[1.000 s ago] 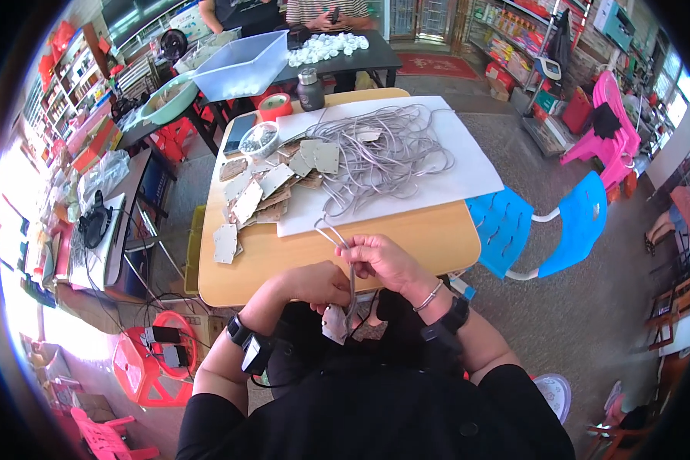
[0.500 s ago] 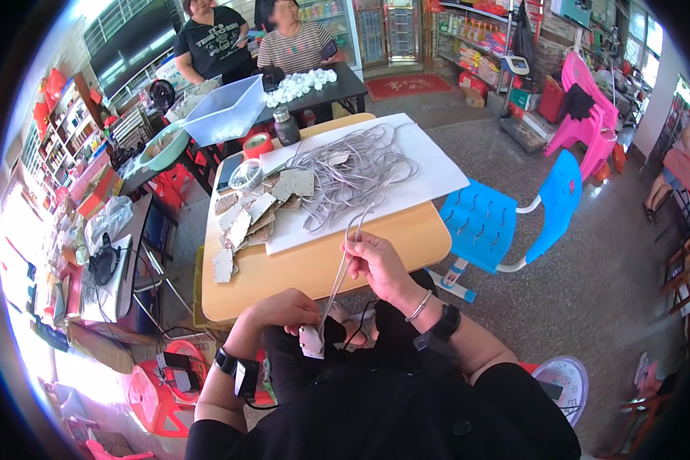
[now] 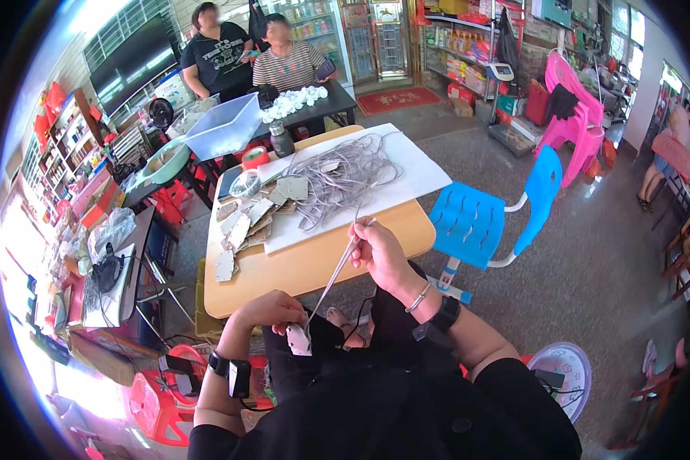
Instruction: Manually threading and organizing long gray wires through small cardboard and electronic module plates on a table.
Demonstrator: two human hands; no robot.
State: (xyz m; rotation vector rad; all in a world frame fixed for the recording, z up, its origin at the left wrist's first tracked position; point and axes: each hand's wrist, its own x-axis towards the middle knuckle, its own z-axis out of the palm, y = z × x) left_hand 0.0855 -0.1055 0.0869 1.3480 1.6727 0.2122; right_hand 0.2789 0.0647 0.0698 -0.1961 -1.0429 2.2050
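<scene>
My left hand [image 3: 274, 310] is closed on a small flat pale plate [image 3: 299, 339], low over my lap. My right hand [image 3: 377, 249], raised in front of the table edge, pinches a thin grey cord [image 3: 331, 280]. The cord runs straight and slanting between the plate and my right fingers. A loose tangle of the same grey cord [image 3: 343, 180] lies on a white board [image 3: 418, 165]. Left of it is a heap of similar flat plates [image 3: 259, 212], some pale and some brownish. How the cord is fixed to the plate is too small to tell.
The wooden table [image 3: 314, 277] also carries a clear tub of small parts [image 3: 245, 184], a red tape roll [image 3: 255, 158] and a dark bottle [image 3: 281, 140]. A blue chair [image 3: 468, 222] stands at its right. Two people are behind a black table [image 3: 333, 103] holding white pieces.
The cord strands between my hands have drawn closer together into a straighter line. My right hand is slightly farther right and the plate slightly left; the whole view has shifted a little.
</scene>
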